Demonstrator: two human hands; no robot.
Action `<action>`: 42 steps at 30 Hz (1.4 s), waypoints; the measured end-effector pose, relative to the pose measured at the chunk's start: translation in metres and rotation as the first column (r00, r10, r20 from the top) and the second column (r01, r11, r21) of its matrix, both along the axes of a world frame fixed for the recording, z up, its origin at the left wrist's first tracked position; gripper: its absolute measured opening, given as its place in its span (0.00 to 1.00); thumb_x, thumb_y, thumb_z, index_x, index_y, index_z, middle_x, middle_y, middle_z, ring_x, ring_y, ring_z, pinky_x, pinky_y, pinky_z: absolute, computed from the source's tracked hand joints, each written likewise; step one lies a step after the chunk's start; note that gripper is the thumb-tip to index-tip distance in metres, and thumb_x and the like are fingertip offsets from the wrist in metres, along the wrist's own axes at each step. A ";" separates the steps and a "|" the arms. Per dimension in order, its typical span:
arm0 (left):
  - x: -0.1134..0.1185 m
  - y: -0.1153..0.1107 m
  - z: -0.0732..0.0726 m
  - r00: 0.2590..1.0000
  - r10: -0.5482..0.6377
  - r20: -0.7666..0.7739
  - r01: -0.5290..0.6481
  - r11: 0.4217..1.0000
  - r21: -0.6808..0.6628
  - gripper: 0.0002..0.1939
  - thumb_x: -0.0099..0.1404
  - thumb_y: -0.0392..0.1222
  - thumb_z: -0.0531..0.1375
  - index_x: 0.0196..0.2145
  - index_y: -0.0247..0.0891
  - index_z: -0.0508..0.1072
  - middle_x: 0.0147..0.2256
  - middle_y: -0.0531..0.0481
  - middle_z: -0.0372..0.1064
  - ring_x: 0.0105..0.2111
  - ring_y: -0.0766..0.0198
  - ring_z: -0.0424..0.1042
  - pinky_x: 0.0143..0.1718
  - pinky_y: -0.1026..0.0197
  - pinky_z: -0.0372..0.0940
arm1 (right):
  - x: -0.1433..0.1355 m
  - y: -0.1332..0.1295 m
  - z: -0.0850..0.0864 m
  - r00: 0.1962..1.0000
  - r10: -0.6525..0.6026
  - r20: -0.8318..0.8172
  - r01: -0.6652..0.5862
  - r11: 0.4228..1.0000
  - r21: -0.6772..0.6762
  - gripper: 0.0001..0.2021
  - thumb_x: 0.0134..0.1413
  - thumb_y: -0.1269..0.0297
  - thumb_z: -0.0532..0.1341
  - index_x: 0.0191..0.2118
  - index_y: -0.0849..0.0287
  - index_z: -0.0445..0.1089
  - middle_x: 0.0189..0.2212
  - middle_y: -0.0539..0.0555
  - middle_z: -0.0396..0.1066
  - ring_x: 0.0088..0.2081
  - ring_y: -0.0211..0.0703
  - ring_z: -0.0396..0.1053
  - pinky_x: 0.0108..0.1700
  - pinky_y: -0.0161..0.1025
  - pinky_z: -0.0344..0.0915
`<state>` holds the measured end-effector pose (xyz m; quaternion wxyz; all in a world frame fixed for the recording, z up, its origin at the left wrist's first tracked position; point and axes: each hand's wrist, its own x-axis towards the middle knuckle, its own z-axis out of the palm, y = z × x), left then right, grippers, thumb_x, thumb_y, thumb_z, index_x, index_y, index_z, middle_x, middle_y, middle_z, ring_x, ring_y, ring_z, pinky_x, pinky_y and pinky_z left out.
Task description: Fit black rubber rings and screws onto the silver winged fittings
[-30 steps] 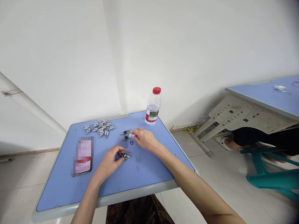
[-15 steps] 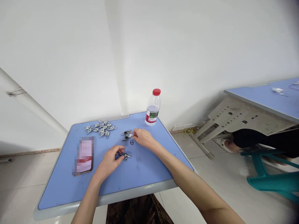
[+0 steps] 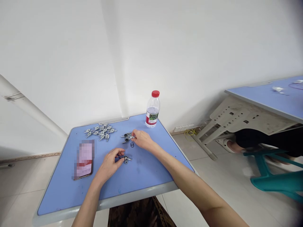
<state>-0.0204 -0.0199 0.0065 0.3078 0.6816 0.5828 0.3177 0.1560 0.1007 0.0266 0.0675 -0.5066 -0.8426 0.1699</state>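
Observation:
My left hand (image 3: 109,164) is low over the desk, its thumb and curled fingers round one end of a small silvery metal fitting (image 3: 126,160) with a round middle and thin arms. Farther back, the fingertips of my right hand (image 3: 141,138) pinch the right end of a fitting in a small cluster of metal fittings (image 3: 126,140) with black round faces. Just in front of that cluster lie black rubber rings (image 3: 132,145). A larger pile of similar metal fittings (image 3: 104,130) is spread at the back left.
A phone (image 3: 84,160), its screen blurred, lies left on the blue desk (image 3: 132,181). A red-capped water bottle (image 3: 152,110) stands at the back edge by the wall. Another desk (image 3: 272,94), a teal stool (image 3: 274,179) and a person's leg (image 3: 258,140) are at the right.
The view has shifted slightly. Both hands stay nearly where they were, with the left still at its fitting and the right still at the small cluster.

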 end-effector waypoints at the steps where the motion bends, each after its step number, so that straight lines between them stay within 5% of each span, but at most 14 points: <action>1: 0.000 0.000 0.001 1.000 0.004 0.000 -0.004 1.000 -0.001 0.13 0.59 0.36 0.57 0.44 0.40 0.70 0.40 0.49 0.72 0.40 0.61 0.69 0.44 0.57 0.64 | 0.000 -0.001 0.000 1.000 0.000 0.003 0.000 1.000 0.010 0.09 0.56 0.65 0.59 0.43 0.59 0.66 0.39 0.56 0.73 0.40 0.45 0.70 0.33 0.34 0.55; 12: 0.000 -0.001 0.002 1.000 0.003 0.016 -0.003 1.000 -0.024 0.13 0.60 0.36 0.56 0.44 0.40 0.70 0.41 0.48 0.71 0.41 0.60 0.68 0.45 0.56 0.63 | 0.002 -0.005 0.001 1.000 -0.008 -0.003 0.008 0.998 0.057 0.09 0.56 0.68 0.58 0.44 0.59 0.66 0.39 0.58 0.73 0.37 0.45 0.70 0.33 0.34 0.55; 20: -0.002 0.000 0.003 0.996 0.075 0.037 -0.077 0.995 0.068 0.10 0.61 0.38 0.56 0.41 0.40 0.72 0.38 0.49 0.72 0.36 0.62 0.69 0.40 0.59 0.64 | 0.012 -0.002 0.012 0.983 -0.030 -0.179 0.038 0.998 0.042 0.07 0.58 0.67 0.56 0.37 0.59 0.71 0.33 0.52 0.74 0.33 0.38 0.68 0.32 0.31 0.56; 27: 0.001 0.000 0.009 0.968 0.162 0.189 -0.186 0.975 0.118 0.11 0.64 0.46 0.56 0.38 0.37 0.73 0.32 0.50 0.71 0.33 0.64 0.68 0.36 0.63 0.63 | 0.006 -0.030 0.016 0.744 0.050 -0.666 -0.177 0.976 -0.124 0.06 0.53 0.67 0.59 0.32 0.61 0.73 0.24 0.49 0.70 0.24 0.33 0.60 0.28 0.31 0.56; 34: 0.004 0.000 0.009 0.965 0.097 0.242 -0.116 0.991 0.066 0.10 0.64 0.45 0.56 0.30 0.36 0.70 0.27 0.53 0.65 0.29 0.66 0.63 0.33 0.65 0.59 | -0.004 -0.050 0.015 0.763 0.167 -0.625 -0.312 0.941 -0.129 0.07 0.53 0.72 0.57 0.33 0.60 0.73 0.25 0.48 0.70 0.25 0.32 0.61 0.30 0.30 0.56; 42: 0.004 -0.001 0.008 0.940 0.128 0.317 -0.151 0.987 0.049 0.11 0.64 0.47 0.56 0.31 0.36 0.69 0.28 0.52 0.67 0.31 0.65 0.66 0.35 0.64 0.60 | 0.000 -0.050 0.018 0.712 0.110 -0.693 -0.342 0.917 -0.206 0.06 0.52 0.71 0.59 0.34 0.60 0.73 0.28 0.48 0.71 0.26 0.32 0.62 0.30 0.30 0.58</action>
